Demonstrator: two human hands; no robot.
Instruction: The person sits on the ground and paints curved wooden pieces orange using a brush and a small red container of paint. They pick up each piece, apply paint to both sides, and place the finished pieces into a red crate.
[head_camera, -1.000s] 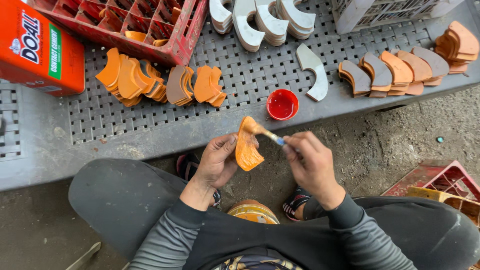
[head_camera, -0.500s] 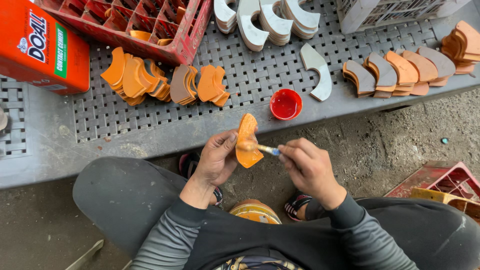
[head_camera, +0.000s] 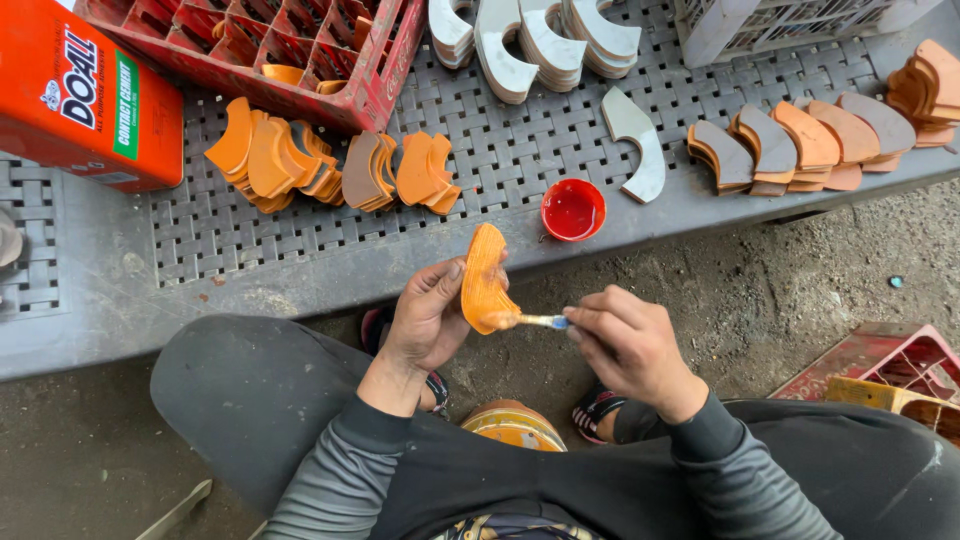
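Orange curved sole piece (head_camera: 485, 280) stands on edge in the left hand (head_camera: 425, 318), whose fingers wrap its left side, above the lap and just in front of the grey perforated bench (head_camera: 300, 250). The right hand (head_camera: 630, 345) pinches a small brush (head_camera: 540, 321) with narrow fingers, its bristles touching the piece's lower edge. A red cap of glue (head_camera: 573, 210) sits on the bench near the front edge, with stacked orange pieces (head_camera: 330, 165) to its left and a white curved piece (head_camera: 640, 150) just beside it on the right
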